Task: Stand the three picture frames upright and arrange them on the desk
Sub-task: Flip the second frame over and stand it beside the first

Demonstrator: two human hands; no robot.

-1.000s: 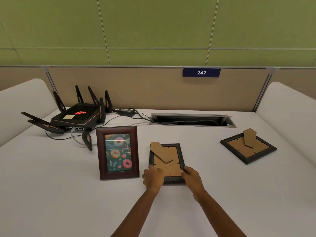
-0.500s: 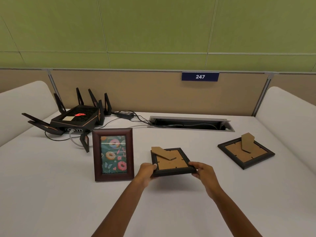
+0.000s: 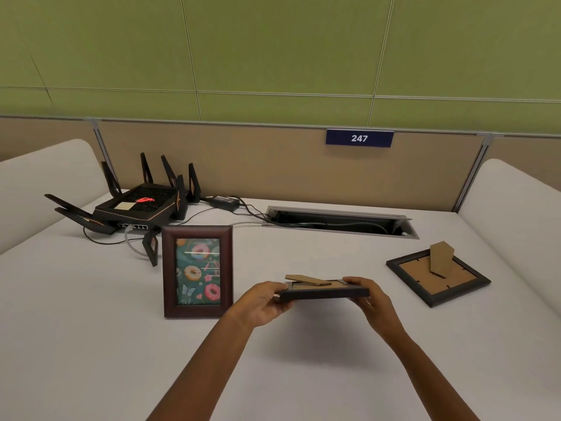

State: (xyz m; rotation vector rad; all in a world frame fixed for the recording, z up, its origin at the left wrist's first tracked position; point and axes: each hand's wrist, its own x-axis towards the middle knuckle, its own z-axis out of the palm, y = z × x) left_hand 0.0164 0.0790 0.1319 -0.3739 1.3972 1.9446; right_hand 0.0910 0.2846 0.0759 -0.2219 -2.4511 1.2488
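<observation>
Now the dark frame [image 3: 324, 292] is held flat, back up, just above the desk [image 3: 91, 344], with the left hand [image 3: 264, 303] and right hand [image 3: 375, 299] each gripping one end with curled fingers. This looks like the second frame's turn: next it needs tipping upright onto its cardboard stand [image 3: 306, 281]. Beside it the brown frame [image 3: 197, 271] stands already, and the third frame [image 3: 437, 279] lies face down to the right. Behind, the cable slot [image 3: 334, 208] holds dark cables [image 3: 318, 222], near the router [image 3: 136, 208].
</observation>
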